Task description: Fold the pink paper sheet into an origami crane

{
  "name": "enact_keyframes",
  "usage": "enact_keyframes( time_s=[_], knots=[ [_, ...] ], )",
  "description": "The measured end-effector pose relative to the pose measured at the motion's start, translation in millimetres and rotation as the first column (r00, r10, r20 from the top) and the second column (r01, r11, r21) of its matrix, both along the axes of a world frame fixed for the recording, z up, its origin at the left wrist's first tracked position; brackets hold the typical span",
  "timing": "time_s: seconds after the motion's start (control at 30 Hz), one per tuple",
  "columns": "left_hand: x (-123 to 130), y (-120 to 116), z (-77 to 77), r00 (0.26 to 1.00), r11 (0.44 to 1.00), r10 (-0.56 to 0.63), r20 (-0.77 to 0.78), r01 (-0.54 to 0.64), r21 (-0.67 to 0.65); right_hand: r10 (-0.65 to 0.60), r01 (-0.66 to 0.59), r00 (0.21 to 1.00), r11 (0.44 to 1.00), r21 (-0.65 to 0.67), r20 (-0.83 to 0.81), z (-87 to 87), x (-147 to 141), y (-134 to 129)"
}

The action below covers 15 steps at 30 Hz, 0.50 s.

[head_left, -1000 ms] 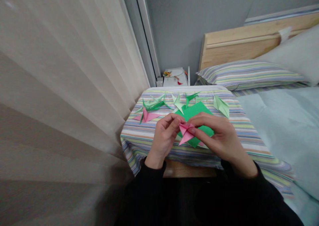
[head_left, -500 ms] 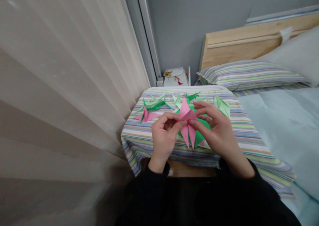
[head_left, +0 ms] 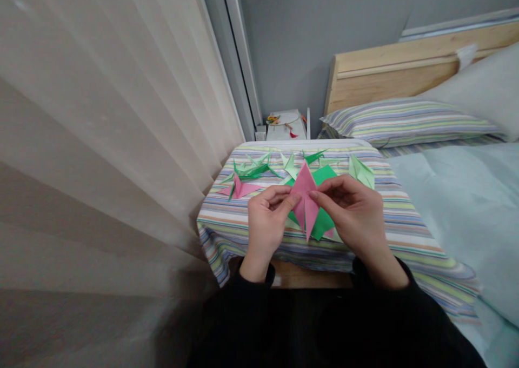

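Both hands pinch a pink folded origami paper (head_left: pixel 305 198) above the table's middle, holding it upright as a long pointed diamond. My left hand (head_left: pixel 267 222) grips its left edge, and my right hand (head_left: pixel 352 216) holds the right edge between thumb and fingertips. Under them lies a flat green paper sheet (head_left: pixel 323 223), partly hidden by the pink paper. Further back are a pink origami crane (head_left: pixel 238 189), a dark green paper crane (head_left: pixel 253 170) and a pale green folded piece (head_left: pixel 360 172).
A striped cloth (head_left: pixel 219 238) covers the low table, with bare wood showing at its near edge. A pleated beige curtain (head_left: pixel 101 141) fills the left side. A bed with a striped pillow (head_left: pixel 405 122) and pale blue sheet (head_left: pixel 466 206) lies to the right.
The pink paper has gone from a small folded shape to an opened, taller pointed diamond. My hands have moved slightly apart and higher, and the green sheet shows less.
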<state>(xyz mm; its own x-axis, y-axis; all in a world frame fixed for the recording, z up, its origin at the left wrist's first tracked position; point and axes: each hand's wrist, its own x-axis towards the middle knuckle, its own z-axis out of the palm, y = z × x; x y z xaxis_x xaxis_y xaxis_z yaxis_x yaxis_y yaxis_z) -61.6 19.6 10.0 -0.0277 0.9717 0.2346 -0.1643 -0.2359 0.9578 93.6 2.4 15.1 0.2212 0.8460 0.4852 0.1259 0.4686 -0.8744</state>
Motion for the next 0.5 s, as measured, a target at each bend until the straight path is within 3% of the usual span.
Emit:
enact_keyframes(
  time_s=[0.07, 0.23, 0.37, 0.5],
  knots=[
    [-0.4, -1.0, 1.6, 1.000, 1.000, -0.007, -0.015, 0.007, -0.004, -0.015, 0.016, 0.999, 1.000, 0.019, -0.031, -1.5, -2.0, 0.1],
    [2.0, -5.1, 5.2, 0.977, 0.980, -0.199, -0.070, 0.199, -0.007, -0.031, 0.029, 0.999, 0.996, 0.090, 0.022, -3.2, -4.0, -1.2],
    [5.9, -5.6, 1.6, 0.987, 0.987, -0.158, 0.040, 0.159, -0.020, 0.073, -0.073, 0.996, 0.997, 0.000, -0.045, -0.3, -2.3, -1.9],
    [5.0, -5.2, -0.9, 0.975, 0.977, -0.202, 0.087, 0.207, -0.049, 0.161, -0.166, 0.984, 0.984, -0.058, -0.081, 2.1, 2.8, -1.2]
  ],
)
